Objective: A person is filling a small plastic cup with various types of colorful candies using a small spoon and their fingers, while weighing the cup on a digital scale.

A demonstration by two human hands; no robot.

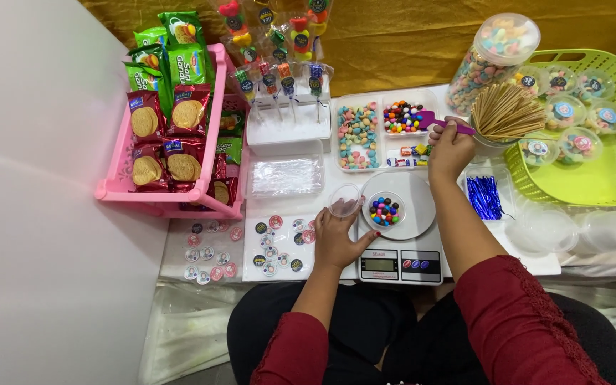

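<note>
Weighing station seen from above: the left hand [335, 239] pinches a clear lid [344, 199] just beside the scale [399, 235], leaving its candy cup [384, 211] open; the right hand [450, 150], closed round a purple scoop [442, 122], apparently reaches the sweets tray [383, 132] behind.

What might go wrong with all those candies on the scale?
The small clear cup of colourful round candies sits on the white kitchen scale; a nudge from the left hand, which holds an empty clear plastic cup beside it, might tip it. The right hand holds a purple scoop over the divided candy tray, so candies might spill.
</note>
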